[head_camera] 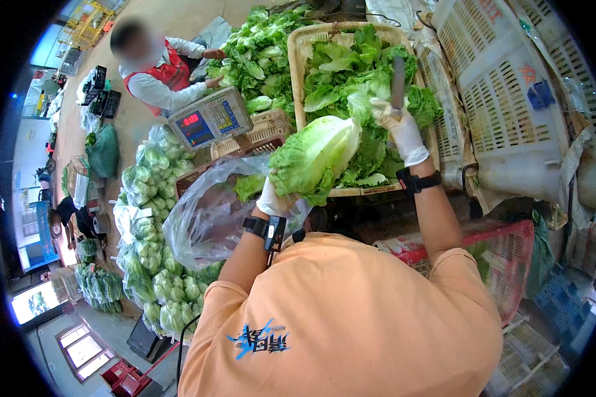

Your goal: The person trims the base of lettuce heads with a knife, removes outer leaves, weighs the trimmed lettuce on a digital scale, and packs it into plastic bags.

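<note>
My left hand (274,199), in a white glove, holds a large head of leafy Chinese cabbage (320,156) from its leafy end. The pale cut base of the head points up and to the right. My right hand (403,130), also gloved, grips a knife (398,82) with its broad blade pointing away from me. The knife is apart from the cabbage head and over a cream plastic crate (296,74) full of loose green leaves (328,101). An open clear plastic bag (193,223) lies beside and under my left wrist; its contents are hard to make out.
A digital scale display (211,119) stands left of the crate. Beyond it, a person in a red vest (164,74) reaches to a heap of leafy heads (263,59). Bagged vegetables (154,238) are stacked at left. White crates (496,99) lean at right; a red crate (519,268) is near my right elbow.
</note>
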